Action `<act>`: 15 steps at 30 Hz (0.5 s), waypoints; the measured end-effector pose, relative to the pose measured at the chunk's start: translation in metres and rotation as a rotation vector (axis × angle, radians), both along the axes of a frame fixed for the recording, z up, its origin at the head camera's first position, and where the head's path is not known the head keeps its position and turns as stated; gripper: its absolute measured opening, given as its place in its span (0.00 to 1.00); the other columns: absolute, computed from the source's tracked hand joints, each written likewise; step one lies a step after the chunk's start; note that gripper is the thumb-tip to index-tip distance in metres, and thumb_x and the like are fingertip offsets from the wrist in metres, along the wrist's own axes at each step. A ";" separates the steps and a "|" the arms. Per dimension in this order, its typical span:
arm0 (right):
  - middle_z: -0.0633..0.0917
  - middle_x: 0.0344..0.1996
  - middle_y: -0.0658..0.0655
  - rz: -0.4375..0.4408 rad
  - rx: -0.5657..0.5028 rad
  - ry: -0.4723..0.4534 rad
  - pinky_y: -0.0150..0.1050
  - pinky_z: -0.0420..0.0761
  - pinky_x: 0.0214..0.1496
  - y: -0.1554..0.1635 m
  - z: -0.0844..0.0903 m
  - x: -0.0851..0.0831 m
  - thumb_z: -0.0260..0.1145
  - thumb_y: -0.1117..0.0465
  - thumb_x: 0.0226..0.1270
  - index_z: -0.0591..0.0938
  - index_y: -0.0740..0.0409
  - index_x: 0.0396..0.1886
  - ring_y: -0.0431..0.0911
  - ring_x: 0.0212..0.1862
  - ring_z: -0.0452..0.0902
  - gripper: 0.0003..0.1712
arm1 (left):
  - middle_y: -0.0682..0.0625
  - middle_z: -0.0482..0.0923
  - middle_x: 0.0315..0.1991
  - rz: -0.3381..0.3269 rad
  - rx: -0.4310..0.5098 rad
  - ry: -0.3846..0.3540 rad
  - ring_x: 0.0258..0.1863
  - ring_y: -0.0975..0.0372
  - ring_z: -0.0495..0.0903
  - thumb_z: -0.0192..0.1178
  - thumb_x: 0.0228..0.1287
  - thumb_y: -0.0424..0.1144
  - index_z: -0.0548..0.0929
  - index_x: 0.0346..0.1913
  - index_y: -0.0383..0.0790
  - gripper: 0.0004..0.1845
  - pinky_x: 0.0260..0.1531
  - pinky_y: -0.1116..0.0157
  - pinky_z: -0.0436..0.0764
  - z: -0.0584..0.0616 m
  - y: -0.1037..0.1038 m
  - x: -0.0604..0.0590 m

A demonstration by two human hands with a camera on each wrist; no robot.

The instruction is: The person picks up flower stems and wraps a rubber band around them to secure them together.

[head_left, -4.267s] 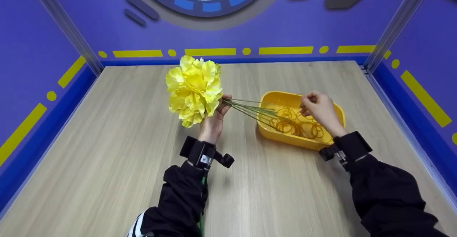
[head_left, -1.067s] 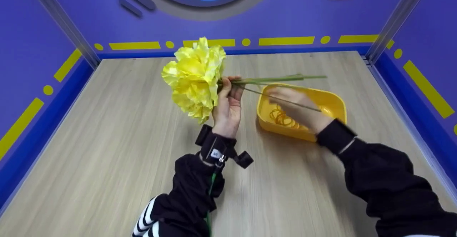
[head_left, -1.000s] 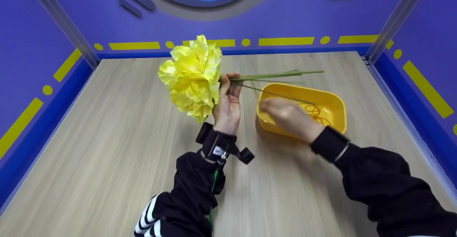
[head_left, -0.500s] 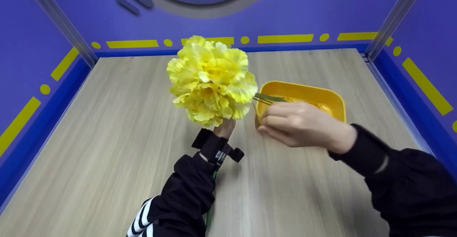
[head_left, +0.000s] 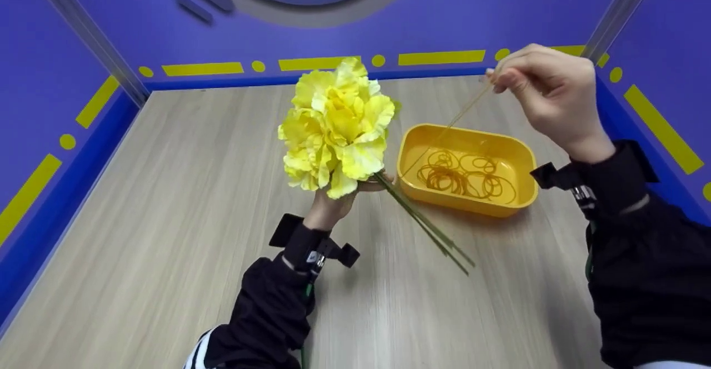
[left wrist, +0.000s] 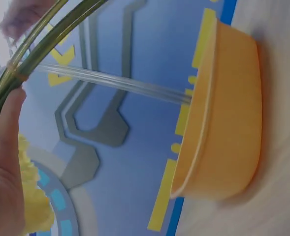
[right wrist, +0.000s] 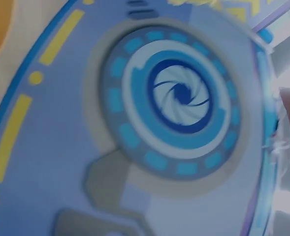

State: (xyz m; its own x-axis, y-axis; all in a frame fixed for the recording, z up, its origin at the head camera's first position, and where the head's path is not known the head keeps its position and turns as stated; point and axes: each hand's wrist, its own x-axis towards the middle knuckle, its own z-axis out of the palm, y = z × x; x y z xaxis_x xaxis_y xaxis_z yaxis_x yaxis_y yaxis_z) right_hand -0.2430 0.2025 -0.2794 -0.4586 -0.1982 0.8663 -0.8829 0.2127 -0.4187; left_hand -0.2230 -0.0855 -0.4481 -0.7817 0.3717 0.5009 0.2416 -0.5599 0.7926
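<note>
In the head view my left hand [head_left: 332, 205] grips a bunch of artificial yellow flowers [head_left: 339, 130] just under the blooms. Its green stems [head_left: 427, 224] slant down to the right, past the front corner of the yellow box. My right hand [head_left: 555, 96], raised above the box's back right, pinches a rubber band [head_left: 471, 104]. That band is stretched in a thin line toward the stems beside my left hand. The left wrist view shows a band [left wrist: 19, 74] round the stems [left wrist: 61, 32], just beyond a finger. Blooms hide part of the left hand.
A yellow plastic box [head_left: 472, 205] on the wooden table [head_left: 183, 202] holds several loose rubber bands [head_left: 444, 180]. Blue-purple panels [head_left: 333, 41] enclose the table's back and sides.
From close by the stems, my right hand has risen up and to the right, stretching the rubber band. The stems have swung from over the box to point toward the table's front.
</note>
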 end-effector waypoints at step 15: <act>0.84 0.25 0.68 -0.224 0.407 0.058 0.38 0.84 0.31 -0.015 -0.109 -0.055 0.68 0.76 0.67 0.82 0.72 0.29 0.58 0.26 0.80 0.05 | 0.52 0.87 0.35 -0.014 0.357 -0.373 0.39 0.61 0.89 0.74 0.58 0.46 0.80 0.39 0.41 0.17 0.45 0.64 0.90 0.064 0.016 0.024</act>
